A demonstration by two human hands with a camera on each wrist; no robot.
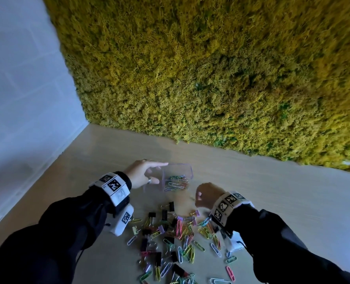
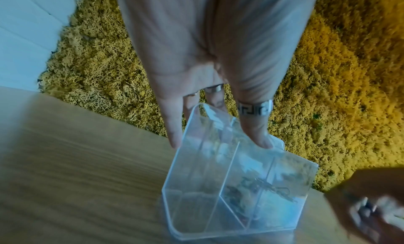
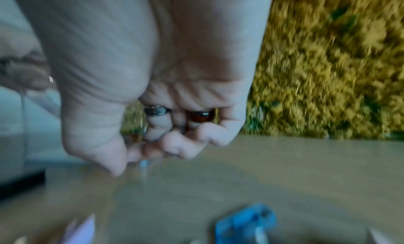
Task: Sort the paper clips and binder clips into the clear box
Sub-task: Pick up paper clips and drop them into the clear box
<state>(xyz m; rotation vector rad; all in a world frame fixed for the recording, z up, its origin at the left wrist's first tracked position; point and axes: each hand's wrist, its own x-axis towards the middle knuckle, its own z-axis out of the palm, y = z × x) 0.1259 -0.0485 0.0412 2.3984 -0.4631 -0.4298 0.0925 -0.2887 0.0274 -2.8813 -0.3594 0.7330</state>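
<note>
The clear box (image 1: 177, 177) stands on the wooden table (image 1: 272, 191) at the far end of the work area, split by a divider; coloured paper clips (image 1: 176, 182) lie in its right compartment, the left one looks empty. The left hand (image 1: 144, 174) steadies it, straight fingers on the far rim and thumb against the near wall. The right hand (image 1: 206, 194) hangs just to the right of the box and slightly nearer, fingers curled together; whether they pinch a clip is too blurred to tell. The loose pile of paper clips and binder clips (image 1: 170, 232) lies nearer still, below both hands, so the right hand is the closer one, with the box up and to its left.
</note>
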